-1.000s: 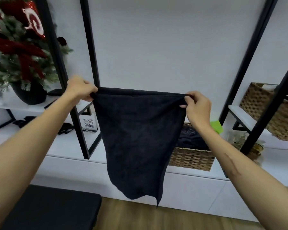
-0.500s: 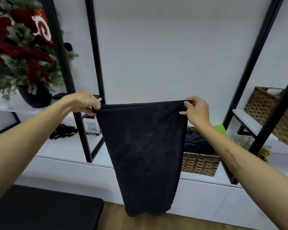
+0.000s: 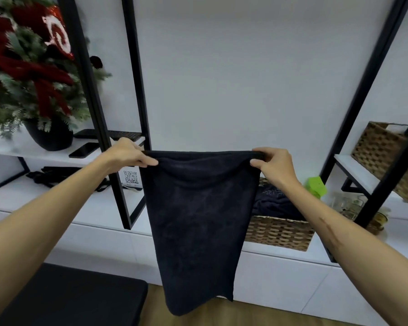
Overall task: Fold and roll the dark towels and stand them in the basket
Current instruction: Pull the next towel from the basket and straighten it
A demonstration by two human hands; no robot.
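Towel [image 3: 198, 220] hangs in the air before the shelf, its top edge pinched at the left corner by the left hand [image 3: 127, 154] and at the right by the right hand [image 3: 272, 165], hands apart. If either pinch slips, that corner drops and the fold skews. Count: one held towel, more dark cloth in one basket [image 3: 278, 234] on the shelf's front edge, a second basket [image 3: 384, 154] on the right.

Potted Christmas tree [image 3: 33, 78], phone [image 3: 84, 149], green box [image 3: 317, 187]
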